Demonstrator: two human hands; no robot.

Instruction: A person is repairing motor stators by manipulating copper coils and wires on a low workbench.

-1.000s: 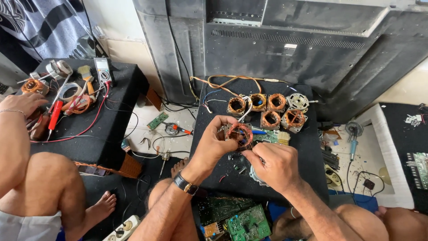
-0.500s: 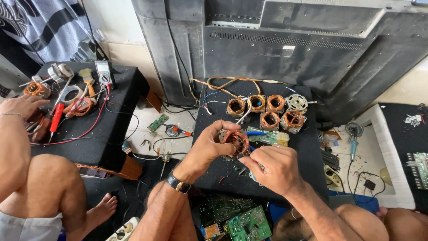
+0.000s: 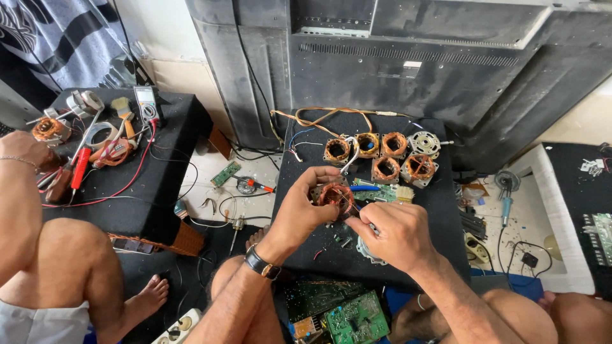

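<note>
Item: small square motor stator wound with copper wire [image 3: 336, 194], held above the near middle of the black cloth-covered counter [image 3: 440, 210]. It is gripped by the left hand [image 3: 306, 210], fingers closed round its left side. The right hand [image 3: 395, 232] is closed in a pinch at the stator's lower right edge; whether a wire end or a small tool is pinched cannot be told.

Step in hand, as judged: the winding or its leads are being worked at close range. Steady support from the left hand and fine pulling or tucking by the right fingertips are called for.

Appearance: dull metal frame, reddish-orange coils inside, thin wires trailing.

Beyond the stator, farther up the counter: a cluster of five similar copper-wound stators [image 3: 379, 156] and a silvery round end plate [image 3: 424, 143]. Just right of the stator: a blue-handled tool [image 3: 364, 188] and a green circuit board [image 3: 382, 194]. Far left of the stator: another person's hand [image 3: 25, 150], beside a red-handled probe [image 3: 80, 169].
</note>
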